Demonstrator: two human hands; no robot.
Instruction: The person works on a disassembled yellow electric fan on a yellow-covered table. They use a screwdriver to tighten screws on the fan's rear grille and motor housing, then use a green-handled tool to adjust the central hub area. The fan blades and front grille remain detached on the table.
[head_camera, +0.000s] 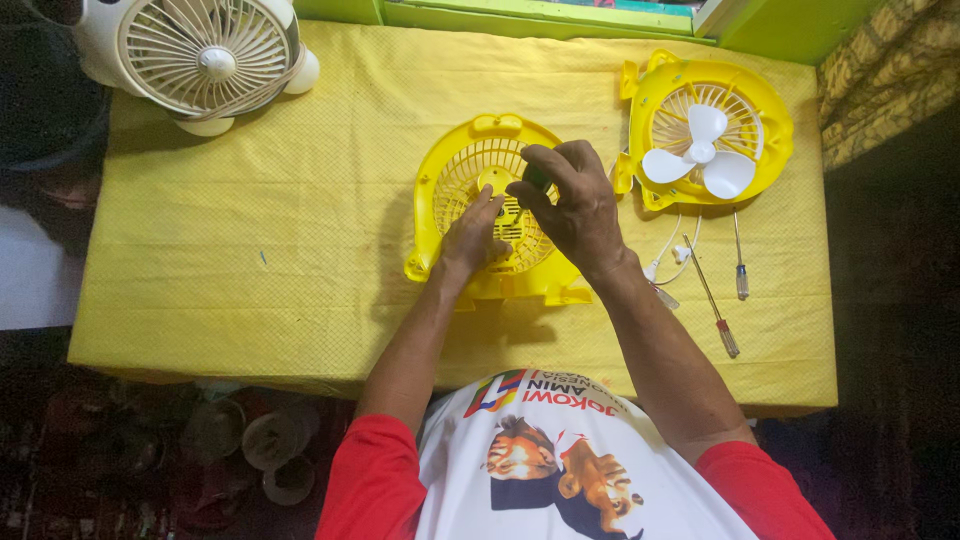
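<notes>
We see both forearms reaching forward from the red sleeves over the counter (250, 260), which is draped in a yellow cloth. Our left hand (472, 232) lies flat with fingers stretched out on the yellow fan grille (470, 165), pressing on its mesh near the centre. Our right hand (572, 205) is arched above the same grille, fingers curled tight around a small dark part (538, 178) at the hub; what that part is we cannot tell. The grille lies face down in the middle of the counter, partly hidden under both hands. Just to its right sits the other yellow fan half (745, 110) with its white blades (702, 155) upward, white wires (672, 250) trailing from it. Two screwdrivers (715, 300) lie near the right wrist. A whole white fan (200, 55) stands at the far left corner, well apart.
</notes>
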